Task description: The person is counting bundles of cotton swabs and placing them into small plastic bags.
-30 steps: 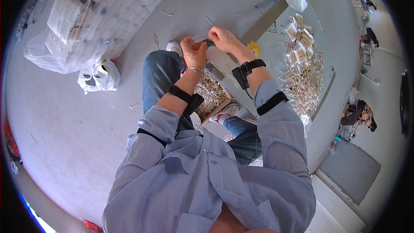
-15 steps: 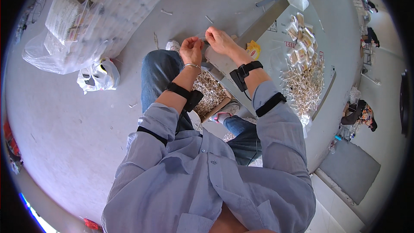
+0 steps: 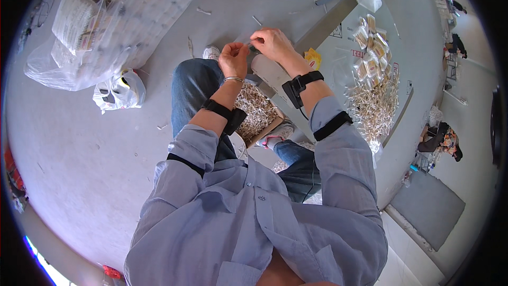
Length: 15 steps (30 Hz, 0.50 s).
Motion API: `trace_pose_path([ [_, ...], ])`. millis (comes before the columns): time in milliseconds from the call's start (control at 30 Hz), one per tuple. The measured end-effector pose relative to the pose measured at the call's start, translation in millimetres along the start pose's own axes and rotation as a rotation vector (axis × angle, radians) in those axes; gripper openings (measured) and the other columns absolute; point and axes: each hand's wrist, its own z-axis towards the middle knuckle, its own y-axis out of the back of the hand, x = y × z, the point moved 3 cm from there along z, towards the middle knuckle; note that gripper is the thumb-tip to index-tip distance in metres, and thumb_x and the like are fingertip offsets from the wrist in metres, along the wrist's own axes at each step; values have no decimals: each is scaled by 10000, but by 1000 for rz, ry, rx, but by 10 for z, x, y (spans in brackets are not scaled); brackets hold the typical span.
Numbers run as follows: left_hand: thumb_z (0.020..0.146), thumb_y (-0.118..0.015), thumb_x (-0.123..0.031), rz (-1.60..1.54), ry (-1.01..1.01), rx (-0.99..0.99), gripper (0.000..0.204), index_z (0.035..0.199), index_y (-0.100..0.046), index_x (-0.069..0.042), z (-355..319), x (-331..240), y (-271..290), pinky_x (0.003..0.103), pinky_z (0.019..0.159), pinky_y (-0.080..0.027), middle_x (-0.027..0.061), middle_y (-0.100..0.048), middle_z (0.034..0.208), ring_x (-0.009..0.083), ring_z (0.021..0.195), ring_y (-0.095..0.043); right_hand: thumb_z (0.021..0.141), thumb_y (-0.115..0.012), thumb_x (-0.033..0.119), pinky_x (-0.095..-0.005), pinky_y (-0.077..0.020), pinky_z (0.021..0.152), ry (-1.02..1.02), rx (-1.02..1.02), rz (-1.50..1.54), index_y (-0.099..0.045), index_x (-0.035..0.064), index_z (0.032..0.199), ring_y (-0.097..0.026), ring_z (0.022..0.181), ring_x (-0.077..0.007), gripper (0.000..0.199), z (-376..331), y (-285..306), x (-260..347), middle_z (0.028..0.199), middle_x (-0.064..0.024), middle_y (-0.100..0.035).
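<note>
In front of me, my left hand (image 3: 233,59) and my right hand (image 3: 272,44) are close together, fingers pinched. A thin, see-through piece that looks like a clear plastic bag (image 3: 245,40) shows between them; its outline is faint. Both hands are over the near left corner of a table, beside a rounded pale panel (image 3: 269,70). Below them, loose cotton swabs (image 3: 256,108) fill a cardboard box (image 3: 272,126) between my legs. A yellow packet (image 3: 313,59) lies on the table, right of my right wrist.
On the glass-like tabletop (image 3: 338,77) lie bagged swab packs (image 3: 377,53) and a heap of loose swabs (image 3: 374,103). At left stand a large clear sack of packs (image 3: 132,26) and a white plastic bag (image 3: 120,92). Stray swabs dot the floor.
My right hand has shifted slightly up and its fingers have turned a little. The left hand stays nearly in place, still pinched.
</note>
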Motion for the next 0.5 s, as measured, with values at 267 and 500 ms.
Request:
trace_pose_path([
  [267,791,-599,-70,225,-30,42,100,852,-563,1,-72,130,20,215,627,-456,43,-609,753,89,690,-571,698,-620,100,-350,-476,596,1,-10,11,-649,74,767,-603,675,-281,79,-8,-106,-153,698,-122,-613],
  [500,796,-574,-53,34,214,2,88,879,-565,-24,-322,307,17,210,578,-421,14,-585,757,88,652,-524,687,-642,111,-311,-489,659,-98,346,115,-669,74,799,-625,706,-234,122,12,-101,-238,764,-104,-648],
])
